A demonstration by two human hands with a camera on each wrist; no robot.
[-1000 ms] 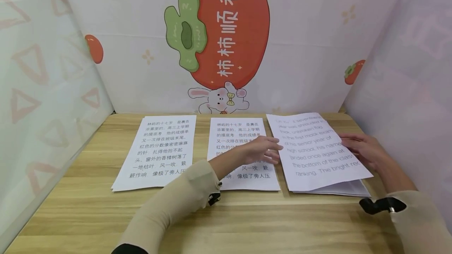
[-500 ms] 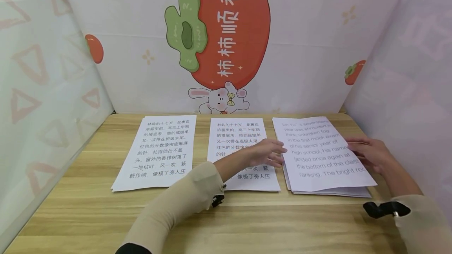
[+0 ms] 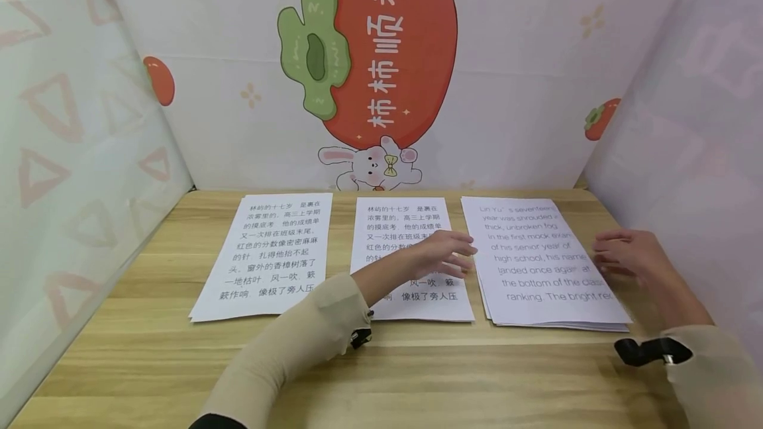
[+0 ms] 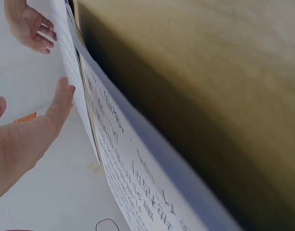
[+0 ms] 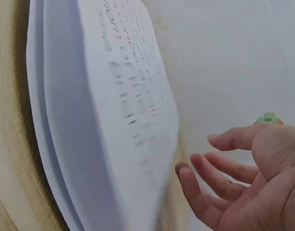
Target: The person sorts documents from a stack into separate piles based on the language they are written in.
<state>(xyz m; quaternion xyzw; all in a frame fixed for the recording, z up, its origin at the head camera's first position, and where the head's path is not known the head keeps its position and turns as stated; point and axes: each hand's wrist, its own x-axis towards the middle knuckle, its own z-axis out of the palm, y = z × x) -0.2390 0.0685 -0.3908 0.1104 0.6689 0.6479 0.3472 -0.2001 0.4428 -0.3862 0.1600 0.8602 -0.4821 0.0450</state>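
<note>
A stack of white sheets printed in English (image 3: pixel 530 263) lies at the right of the table, its top sheet slightly askew over those below. My left hand (image 3: pixel 444 253) hovers over the middle stack of Chinese-printed sheets (image 3: pixel 393 217), fingertips at the English stack's left edge. Beyond that stack's right edge is my right hand (image 3: pixel 628 257), with nothing in its loosely bent fingers. In the right wrist view, a gap shows between this hand (image 5: pixel 248 178) and the sheets (image 5: pixel 123 96). The left wrist view has my left hand (image 4: pixel 36 134) with its fingers extended.
Another stack of Chinese-printed sheets (image 3: pixel 268 250) lies at the left of the wooden table (image 3: pixel 417 376). A backdrop (image 3: pixel 507 85) with a large persimmon print rises behind, and pale side walls (image 3: pixel 77 151) flank the table.
The English top sheet, raised and shifted left at first, has slid right and settled flat on its stack. My right hand has drawn off its right edge; the left hand has moved little.
</note>
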